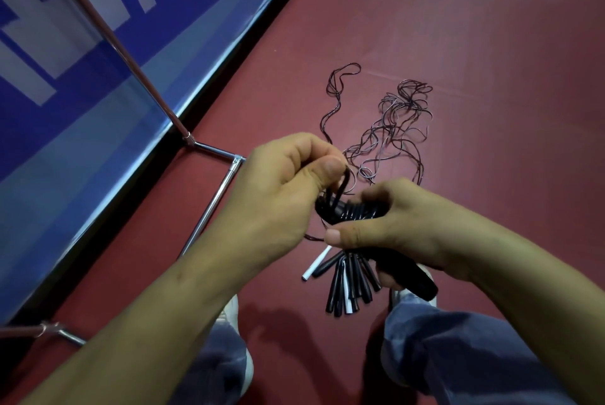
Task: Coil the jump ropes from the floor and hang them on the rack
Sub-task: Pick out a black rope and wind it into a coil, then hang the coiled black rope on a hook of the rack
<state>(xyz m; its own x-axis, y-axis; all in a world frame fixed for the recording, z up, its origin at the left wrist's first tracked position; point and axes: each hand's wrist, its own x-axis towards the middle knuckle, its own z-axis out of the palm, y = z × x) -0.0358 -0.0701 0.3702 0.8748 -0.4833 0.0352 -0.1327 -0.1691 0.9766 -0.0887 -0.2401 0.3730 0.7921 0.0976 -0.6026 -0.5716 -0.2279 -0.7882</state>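
Early stage, going by what shows.

- Your right hand (389, 224) is clamped round a bundle of handles (347, 283). Most are slim and black, a couple are white, and one thicker black handle (415, 277) sticks out under your palm. The thumb lies across the front of the bundle. The lower ends fan out downward between your knees.
- Your left hand (281, 185) pinches a dark cord loop (343, 182) between thumb and fingers, right at the top of the bundle, and touches it there. This looks like the first wrap being started, or the cords being gathered. You cannot tell which.
- The loose cords (393, 129) lie in a wavy tangle on the red floor (458, 28) beyond your hands, with one longer strand running off toward the upper left. No tidy coil is visible anywhere.
- The metal rack frame (212, 198) stands just to your left, against the blue banner (82, 93). Only its base tubes and one slanted pole are in view, and nothing hangs on that part. Its hooks or top bar are out of view.

Done: the handles are collected into one hand and lifted off the floor.

Left: draw in nearly the whole cord length, wind it into a coil, secure it, then turn left and hang it. Several thin cords are tangled together, so expect snags as you pull.
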